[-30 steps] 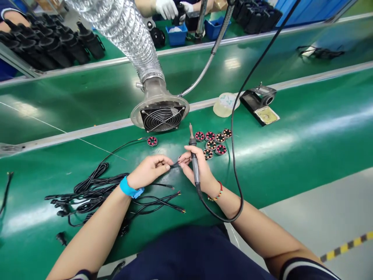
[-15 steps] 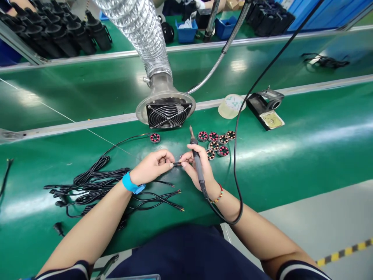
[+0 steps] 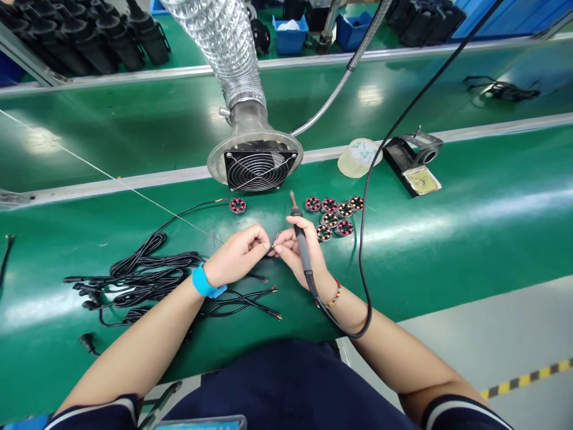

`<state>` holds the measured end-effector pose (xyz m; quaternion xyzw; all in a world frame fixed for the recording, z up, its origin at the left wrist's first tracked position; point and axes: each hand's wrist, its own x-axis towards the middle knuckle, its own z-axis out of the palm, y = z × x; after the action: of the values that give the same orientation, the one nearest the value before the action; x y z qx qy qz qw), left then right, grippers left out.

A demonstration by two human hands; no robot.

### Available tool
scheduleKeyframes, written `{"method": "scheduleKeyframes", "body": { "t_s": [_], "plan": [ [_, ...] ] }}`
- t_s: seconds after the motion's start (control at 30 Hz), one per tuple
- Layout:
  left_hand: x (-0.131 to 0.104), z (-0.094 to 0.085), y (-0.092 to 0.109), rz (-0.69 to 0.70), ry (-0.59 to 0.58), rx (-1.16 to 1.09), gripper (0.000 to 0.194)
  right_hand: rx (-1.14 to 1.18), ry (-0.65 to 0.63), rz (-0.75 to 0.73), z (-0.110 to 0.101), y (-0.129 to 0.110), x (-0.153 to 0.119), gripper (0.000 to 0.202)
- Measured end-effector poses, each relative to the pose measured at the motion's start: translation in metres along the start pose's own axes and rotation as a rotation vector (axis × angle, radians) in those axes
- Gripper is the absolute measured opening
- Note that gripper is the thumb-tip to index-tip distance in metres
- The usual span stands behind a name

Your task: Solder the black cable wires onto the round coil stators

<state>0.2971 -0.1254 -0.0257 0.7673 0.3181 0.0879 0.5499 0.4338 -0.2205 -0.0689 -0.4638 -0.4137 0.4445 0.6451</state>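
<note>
— Where is the cable end (image 3: pixel 271 249) found?
— On the wearer's side of the fan (image 3: pixel 259 172), between the two hands and touched by both, so neither can be called nearer. Most of it is hidden; its long axis appears to be laid from hand to hand, crosswise below the fan.

— And the fingers?
— Those of the left hand (image 3: pixel 244 254) are closed, with the cable end apparently pinched at the tips. By the right hand (image 3: pixel 304 251) the soldering iron (image 3: pixel 303 245) is held, its tip pointed roughly fanward and away from the cable end, while thumb and fingertips are brought together at the cable end.

— What can be counted?
— One iron. Seven loose round parts (image 3: pixel 330 220) are grouped right of the fan, three red and four orange. One red wired part (image 3: pixel 237 206) is seen just below the fan's left side. A ninth rim (image 3: pixel 278 235) is half covered at the right fingertips. Three bare-tipped leads (image 3: pixel 274 289) are seen below the fan; the coiled cables (image 3: pixel 152 272), left of it, are too tangled to be counted.
</note>
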Motion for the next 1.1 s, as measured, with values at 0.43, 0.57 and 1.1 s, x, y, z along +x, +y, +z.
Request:
{"method": "scheduleKeyframes", "body": {
  "t_s": [0.43,0.57,1.1],
  "plan": [
    [-0.002,-0.016,0.007,-0.155,-0.389,-0.449,0.034,-0.102,-0.08,-0.275,0.006,-0.008,-0.005,0.033],
    [-0.001,-0.018,0.007,-0.203,-0.434,-0.484,0.035,-0.167,-0.069,-0.354,0.008,-0.009,-0.007,0.031],
    [0.01,0.001,-0.003,-0.184,0.027,-0.141,0.01,-0.699,0.087,-0.33,0.0,-0.001,-0.007,0.04]
  ]
}}
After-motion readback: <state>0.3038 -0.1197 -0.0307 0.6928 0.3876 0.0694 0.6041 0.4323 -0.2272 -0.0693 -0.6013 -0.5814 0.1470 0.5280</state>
